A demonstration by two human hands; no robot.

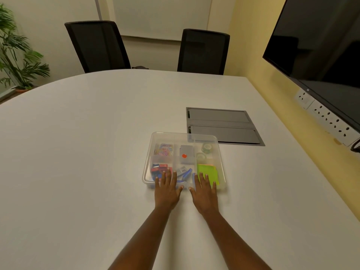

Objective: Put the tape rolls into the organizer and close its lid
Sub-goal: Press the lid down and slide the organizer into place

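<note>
A clear plastic organizer [148, 162] sits on the white table, with its clear lid [171, 136] lying flat over it. Two tape rolls [206, 147] [201, 156] lie in the right-hand compartment, behind a stack of green sticky notes [207, 169]. My left hand [168, 189] rests flat, fingers spread, on the near left part of the lid. My right hand [205, 190] lies flat on the near right part, over the sticky notes. Neither hand holds anything.
Coloured paper clips [164, 149], a grey box with an orange dot [186, 153] and red and blue stationery [160, 169] fill other compartments. A grey cable hatch [222, 124] is set in the table behind the organizer. Two black chairs [97, 45] stand at the far edge; a screen [321, 51] hangs at right.
</note>
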